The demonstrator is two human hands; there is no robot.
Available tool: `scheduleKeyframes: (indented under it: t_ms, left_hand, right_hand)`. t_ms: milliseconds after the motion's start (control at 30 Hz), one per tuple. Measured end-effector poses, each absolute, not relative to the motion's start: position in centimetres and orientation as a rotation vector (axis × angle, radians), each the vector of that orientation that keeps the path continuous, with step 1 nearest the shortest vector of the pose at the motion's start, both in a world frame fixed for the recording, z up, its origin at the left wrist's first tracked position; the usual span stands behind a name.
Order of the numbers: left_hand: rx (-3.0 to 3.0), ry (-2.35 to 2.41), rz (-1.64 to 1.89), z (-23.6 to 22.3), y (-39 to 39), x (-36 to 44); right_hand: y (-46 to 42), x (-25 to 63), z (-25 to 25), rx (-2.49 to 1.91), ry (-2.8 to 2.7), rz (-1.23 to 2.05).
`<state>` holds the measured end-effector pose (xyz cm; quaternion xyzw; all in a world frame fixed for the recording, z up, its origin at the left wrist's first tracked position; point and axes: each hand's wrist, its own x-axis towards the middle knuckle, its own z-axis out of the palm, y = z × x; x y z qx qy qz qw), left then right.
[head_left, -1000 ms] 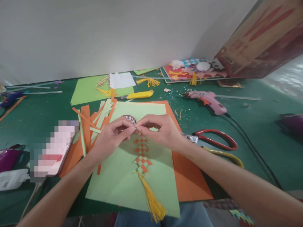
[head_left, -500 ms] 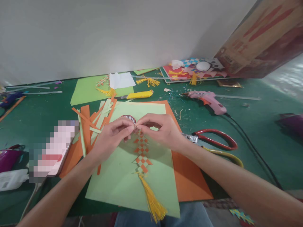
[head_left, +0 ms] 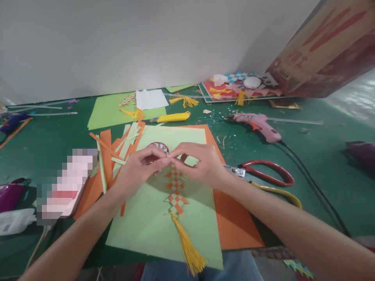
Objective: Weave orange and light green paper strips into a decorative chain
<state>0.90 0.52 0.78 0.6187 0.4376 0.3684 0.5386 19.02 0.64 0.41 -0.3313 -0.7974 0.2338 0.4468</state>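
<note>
A green table, strewn with craft pieces, runs across the scene beneath a pale wall. At the far right is a brown and red paper bag. Near the middle, a pale green sheet overlaps an orange sheet, which shows along its right side.

Over the green sheet, a person's left hand and right hand meet. Both are pinched narrow, thumb to forefinger; anything between the fingertips is too small to tell.

To the right lie scissors with red and yellow handles, and farther off a pink glue gun. A pink phone, screen blurred, lies to the left, near loose paper strips.

An orange-and-green woven strip lies on the green sheet, its far end under the fingertips, a yellow tassel at its near end. Beyond the sheet lies a small yellow cutter.
</note>
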Motion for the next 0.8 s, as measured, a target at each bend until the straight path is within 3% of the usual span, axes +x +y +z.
scheduleKeyframes:
  t_ms: [800]
  left_hand:
    - [1.405,1.002,0.875,1.52,0.24,0.78]
  right_hand:
    - [0.86,19.13,0.19,-0.715,-1.933,0.62]
